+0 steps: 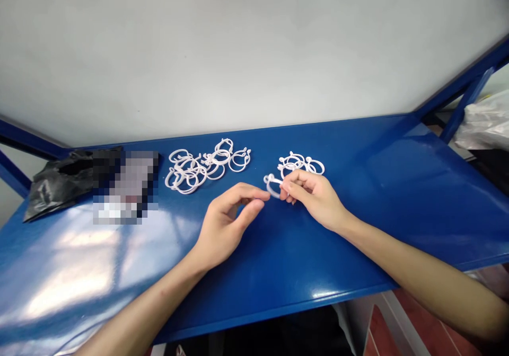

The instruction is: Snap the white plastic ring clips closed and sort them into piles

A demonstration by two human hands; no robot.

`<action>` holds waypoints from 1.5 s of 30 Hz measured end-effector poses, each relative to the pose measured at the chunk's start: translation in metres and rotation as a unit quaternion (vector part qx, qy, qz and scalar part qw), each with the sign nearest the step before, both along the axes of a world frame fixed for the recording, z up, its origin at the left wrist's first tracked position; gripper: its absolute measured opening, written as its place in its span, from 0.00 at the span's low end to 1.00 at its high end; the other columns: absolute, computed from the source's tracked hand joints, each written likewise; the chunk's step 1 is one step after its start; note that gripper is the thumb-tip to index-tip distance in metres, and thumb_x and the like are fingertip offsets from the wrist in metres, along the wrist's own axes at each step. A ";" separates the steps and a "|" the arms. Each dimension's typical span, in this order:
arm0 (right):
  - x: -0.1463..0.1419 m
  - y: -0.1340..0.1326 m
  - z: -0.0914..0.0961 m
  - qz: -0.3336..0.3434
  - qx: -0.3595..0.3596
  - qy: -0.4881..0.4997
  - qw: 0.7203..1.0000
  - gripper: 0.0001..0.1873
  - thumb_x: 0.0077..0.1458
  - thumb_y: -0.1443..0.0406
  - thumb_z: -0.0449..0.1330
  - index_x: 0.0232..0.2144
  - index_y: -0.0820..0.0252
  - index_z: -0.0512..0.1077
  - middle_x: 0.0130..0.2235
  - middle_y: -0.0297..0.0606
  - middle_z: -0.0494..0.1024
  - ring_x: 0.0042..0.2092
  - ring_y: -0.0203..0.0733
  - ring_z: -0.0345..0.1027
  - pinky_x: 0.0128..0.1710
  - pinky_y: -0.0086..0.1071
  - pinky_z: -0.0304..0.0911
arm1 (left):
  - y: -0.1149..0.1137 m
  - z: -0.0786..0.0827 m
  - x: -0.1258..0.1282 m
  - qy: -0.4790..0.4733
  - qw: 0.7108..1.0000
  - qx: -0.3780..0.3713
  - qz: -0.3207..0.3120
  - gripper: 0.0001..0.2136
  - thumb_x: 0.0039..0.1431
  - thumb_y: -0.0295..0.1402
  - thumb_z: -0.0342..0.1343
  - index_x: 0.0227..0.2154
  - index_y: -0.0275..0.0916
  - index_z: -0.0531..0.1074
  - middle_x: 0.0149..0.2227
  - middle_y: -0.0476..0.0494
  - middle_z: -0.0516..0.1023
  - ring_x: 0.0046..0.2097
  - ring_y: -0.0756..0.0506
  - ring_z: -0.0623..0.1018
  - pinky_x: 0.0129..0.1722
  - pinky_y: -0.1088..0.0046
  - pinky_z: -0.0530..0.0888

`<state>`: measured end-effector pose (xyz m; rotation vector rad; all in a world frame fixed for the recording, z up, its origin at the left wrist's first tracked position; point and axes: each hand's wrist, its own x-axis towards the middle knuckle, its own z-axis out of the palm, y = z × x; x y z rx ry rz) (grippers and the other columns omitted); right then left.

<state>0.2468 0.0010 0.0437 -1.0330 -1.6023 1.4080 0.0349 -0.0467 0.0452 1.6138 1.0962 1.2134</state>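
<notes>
A white plastic ring [272, 185] is pinched in the fingers of my right hand [314, 197], just above the blue shelf [358, 218]. My left hand [226, 223] hovers beside it, thumb and forefinger curled near the ring's left edge, holding nothing that I can see. A small cluster of white rings [301, 165] lies right behind my right hand. A larger loose pile of white rings [204, 168] lies behind and left of my left hand.
A black plastic bag [59, 184] and a blurred-out patch [125, 186] sit at the shelf's left end. A grey wall [238, 49] backs the shelf. Blue frame struts [463, 104] rise at the right, with a clear plastic bag [487, 120] beyond.
</notes>
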 end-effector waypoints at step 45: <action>-0.002 -0.007 -0.004 -0.037 0.075 0.043 0.996 0.09 0.65 0.60 0.60 0.44 0.58 0.72 0.32 0.33 0.79 0.30 0.34 0.74 0.32 0.30 0.73 | 0.008 -0.009 -0.003 -0.134 0.982 -0.128 0.045 0.09 0.62 0.41 0.62 0.35 0.40 0.78 0.34 0.49 0.78 0.30 0.53 0.74 0.34 0.76 0.73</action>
